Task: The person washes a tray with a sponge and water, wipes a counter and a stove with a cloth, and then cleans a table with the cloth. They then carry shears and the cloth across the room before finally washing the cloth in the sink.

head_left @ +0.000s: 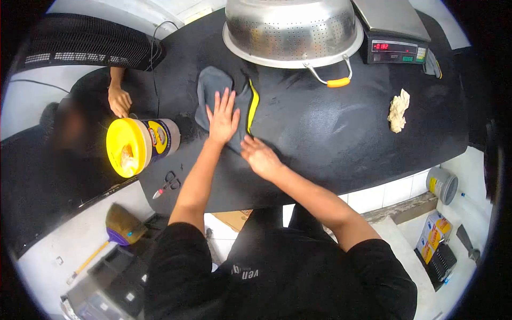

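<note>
Fingers: left hand [221, 118] spread flat, gripping nothing, on the grey cloth; right hand [261, 159] half-curled at its near edge, and I cannot tell whether it pinches the fabric.
Shirt print: black shirt [304, 266] shows "ven"; the next letter is lost in a fold.
Grey cloth [213, 82]: on the black desk [320, 128], yellow trim [253, 106] along one side, partly hidden beneath the left hand.
Bucket label: yellow-lidded bucket [165, 130] bears blue-and-yellow printing, brand too small to read.
Other person's hand [119, 100]: just beside the bucket, forearm cut off by a black mesh panel [88, 40].
Colander [293, 34]: upside down, top out of frame.
Scale display: red digits on the scale [392, 24] look like -0.182; the green window is illegible.
</note>
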Motion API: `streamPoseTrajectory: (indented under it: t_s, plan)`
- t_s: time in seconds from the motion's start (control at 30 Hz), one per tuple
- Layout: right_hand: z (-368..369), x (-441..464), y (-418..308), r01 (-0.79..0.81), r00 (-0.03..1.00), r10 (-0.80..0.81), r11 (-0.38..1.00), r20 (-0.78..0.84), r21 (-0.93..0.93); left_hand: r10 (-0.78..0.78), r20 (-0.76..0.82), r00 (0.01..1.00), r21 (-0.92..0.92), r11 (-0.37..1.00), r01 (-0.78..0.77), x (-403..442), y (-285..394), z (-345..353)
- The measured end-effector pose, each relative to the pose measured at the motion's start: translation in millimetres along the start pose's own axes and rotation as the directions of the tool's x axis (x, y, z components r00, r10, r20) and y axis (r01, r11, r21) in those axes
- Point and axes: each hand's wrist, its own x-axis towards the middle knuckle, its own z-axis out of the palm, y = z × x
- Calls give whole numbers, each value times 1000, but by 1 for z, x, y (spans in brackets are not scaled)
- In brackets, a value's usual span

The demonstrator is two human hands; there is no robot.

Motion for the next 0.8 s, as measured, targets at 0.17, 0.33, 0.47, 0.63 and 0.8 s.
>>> streamPoseTrajectory:
  t_s: [0.17, 0.33, 0.47, 0.63, 0.8]
  plan:
    - [-29, -73, -11, -72, 994, 49, 969, 99, 238, -167, -246, 955, -42, 986, 162, -23, -23, -4]
    - [-59, -104, 24, -234, 965, 256, 938, -55, 255, -147, -310, 939, 231, 947, 224, -6, -67, -2]
    - [-83, -105, 36, -319, 933, 355, 893, -62, 317, -180, -370, 911, 93, 969, 229, -50, -66, -8]
    - [-95, -109, 37, -290, 949, 313, 905, -26, 312, -279, -485, 829, -158, 960, 231, -15, -71, -81]
    - [-101, -106, 38, -332, 925, 376, 861, -44, 385, -215, -508, 834, -231, 967, 109, 18, -26, -200]
